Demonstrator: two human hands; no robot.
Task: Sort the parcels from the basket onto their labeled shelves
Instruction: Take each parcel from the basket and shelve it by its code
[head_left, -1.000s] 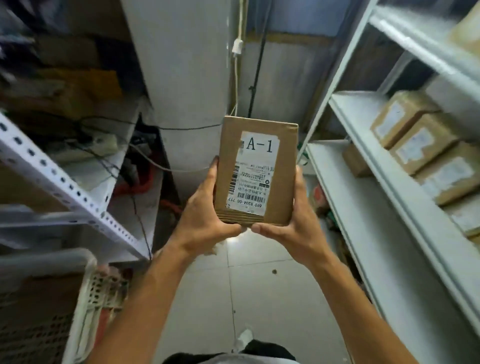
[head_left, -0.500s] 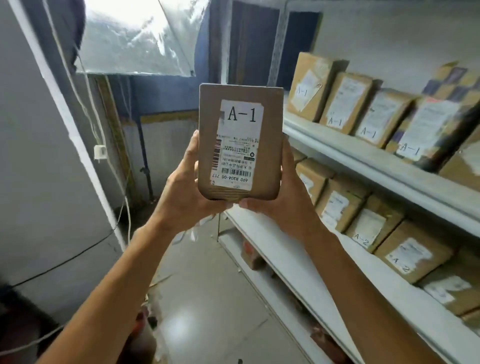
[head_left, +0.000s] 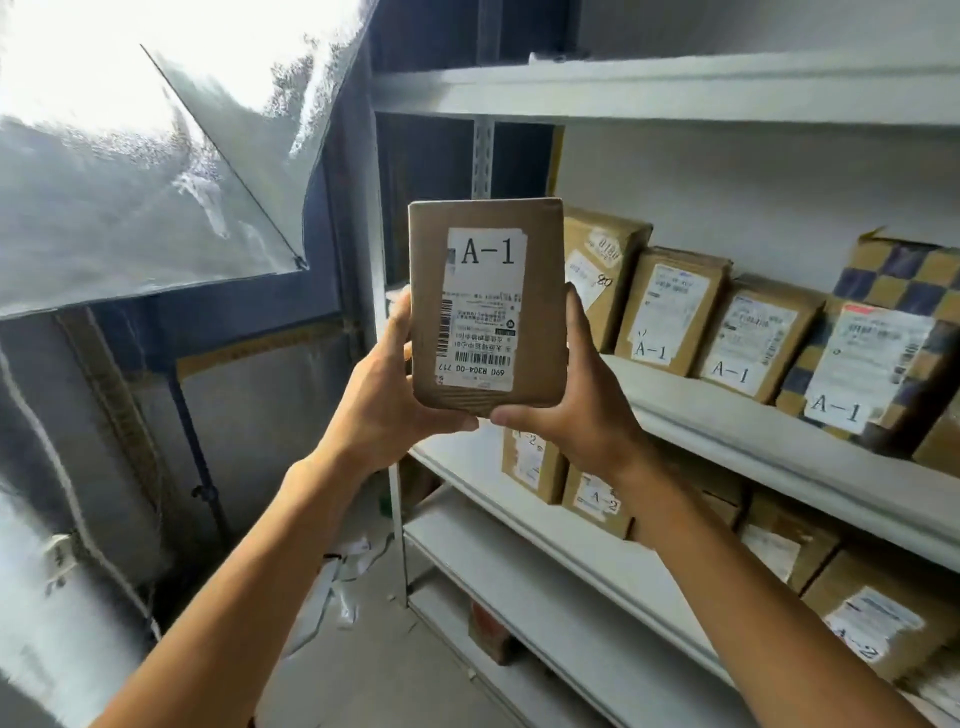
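I hold a brown cardboard parcel (head_left: 485, 304) upright in front of me, its white label reading A-1. My left hand (head_left: 387, 389) grips its left edge and bottom corner, and my right hand (head_left: 576, 395) grips its right edge, both thumbs under the bottom. Behind it to the right, a white shelf (head_left: 727, 421) carries a row of leaning parcels marked A-1 (head_left: 670, 312). The shelf below (head_left: 545, 525) holds parcels marked A-2 (head_left: 595, 501). The basket is out of view.
A white shelf board (head_left: 675, 91) runs overhead, with a perforated upright (head_left: 483, 156) behind the parcel. A bright plastic-covered window (head_left: 156, 156) fills the upper left. Lower shelf boards (head_left: 519, 613) and a littered grey floor (head_left: 363, 649) lie below.
My view has swung up and to the right, from the floor and lower shelves to the A-1 shelf. The parcel stays held in both hands, now raised to that shelf's height.
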